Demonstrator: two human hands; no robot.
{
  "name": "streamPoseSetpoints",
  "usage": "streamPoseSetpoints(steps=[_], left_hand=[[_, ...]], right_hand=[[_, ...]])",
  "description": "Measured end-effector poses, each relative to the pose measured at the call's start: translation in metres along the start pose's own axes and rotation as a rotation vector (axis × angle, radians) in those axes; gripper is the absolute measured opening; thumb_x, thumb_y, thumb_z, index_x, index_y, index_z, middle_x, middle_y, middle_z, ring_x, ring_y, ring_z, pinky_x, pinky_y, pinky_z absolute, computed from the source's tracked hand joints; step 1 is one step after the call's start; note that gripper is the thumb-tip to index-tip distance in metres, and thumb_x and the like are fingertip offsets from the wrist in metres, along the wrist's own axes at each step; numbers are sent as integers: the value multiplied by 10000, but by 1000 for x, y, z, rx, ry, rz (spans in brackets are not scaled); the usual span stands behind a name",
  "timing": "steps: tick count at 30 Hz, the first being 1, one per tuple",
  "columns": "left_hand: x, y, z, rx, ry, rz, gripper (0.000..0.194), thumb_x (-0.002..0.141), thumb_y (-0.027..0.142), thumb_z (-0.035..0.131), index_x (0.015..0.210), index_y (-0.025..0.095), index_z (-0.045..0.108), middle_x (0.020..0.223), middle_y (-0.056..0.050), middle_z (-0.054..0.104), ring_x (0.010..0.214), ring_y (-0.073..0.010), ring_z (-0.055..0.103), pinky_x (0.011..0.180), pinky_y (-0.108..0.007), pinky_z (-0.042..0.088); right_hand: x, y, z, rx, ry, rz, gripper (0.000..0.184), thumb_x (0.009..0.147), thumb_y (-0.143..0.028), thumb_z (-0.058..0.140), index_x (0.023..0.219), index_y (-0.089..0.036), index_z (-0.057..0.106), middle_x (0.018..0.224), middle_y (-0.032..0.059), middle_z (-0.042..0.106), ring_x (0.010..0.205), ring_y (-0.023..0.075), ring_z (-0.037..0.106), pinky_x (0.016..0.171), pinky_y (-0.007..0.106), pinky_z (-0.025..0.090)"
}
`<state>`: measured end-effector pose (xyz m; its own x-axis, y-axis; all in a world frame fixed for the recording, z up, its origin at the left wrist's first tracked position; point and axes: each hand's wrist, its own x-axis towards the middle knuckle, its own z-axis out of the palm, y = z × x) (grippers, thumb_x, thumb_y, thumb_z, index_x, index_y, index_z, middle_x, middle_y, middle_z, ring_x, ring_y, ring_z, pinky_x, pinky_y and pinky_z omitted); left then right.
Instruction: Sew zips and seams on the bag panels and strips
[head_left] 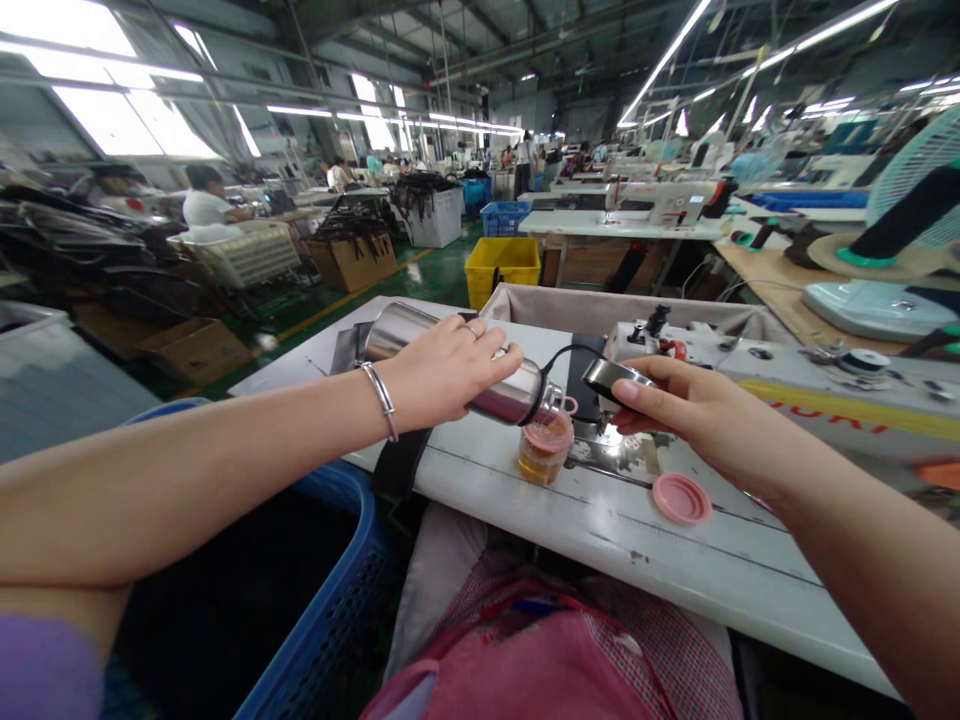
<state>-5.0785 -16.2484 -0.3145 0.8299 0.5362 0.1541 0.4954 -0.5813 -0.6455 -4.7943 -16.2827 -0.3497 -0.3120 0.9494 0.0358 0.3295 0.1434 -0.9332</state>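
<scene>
My left hand is wrapped over a steel thermos, tilted nearly flat with its mouth at the rim of a small cup. That cup has a pink rim and amber liquid inside. Whether liquid is flowing out is hard to make out. Between the thumb and fingers of my right hand is the thermos lid, joined to the bottle by a black strap. A round pink lid lies on the white sewing table, right of the cup.
A sewing machine stands at the right of the table. A blue basket with dark contents is below my left arm. Beyond the table are a yellow crate, a cardboard box and a fan. Several people work farther back.
</scene>
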Motion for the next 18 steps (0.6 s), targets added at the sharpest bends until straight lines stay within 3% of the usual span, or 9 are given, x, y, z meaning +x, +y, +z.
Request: streamPoseSetpoints(steps=[9, 18], left_hand=[[-4, 3, 1, -11, -9, -34, 661, 657, 287, 726, 1233, 157, 430, 1063, -102, 546, 933, -266, 515, 766, -343, 329], [-8, 7, 4, -31, -17, -76, 677, 660, 300, 733, 1248, 162, 426, 1063, -101, 539, 922, -263, 508, 776, -343, 337]], right_hand=[[-2, -6, 3, -10, 9, 16, 431, 821, -567, 631, 1068, -215, 602, 1017, 49, 646, 894, 190, 630, 821, 342, 564], [0, -4, 5, -6, 10, 28, 468, 815, -565, 635, 1116, -210, 593, 1047, 66, 654, 902, 201, 636, 837, 372, 556]])
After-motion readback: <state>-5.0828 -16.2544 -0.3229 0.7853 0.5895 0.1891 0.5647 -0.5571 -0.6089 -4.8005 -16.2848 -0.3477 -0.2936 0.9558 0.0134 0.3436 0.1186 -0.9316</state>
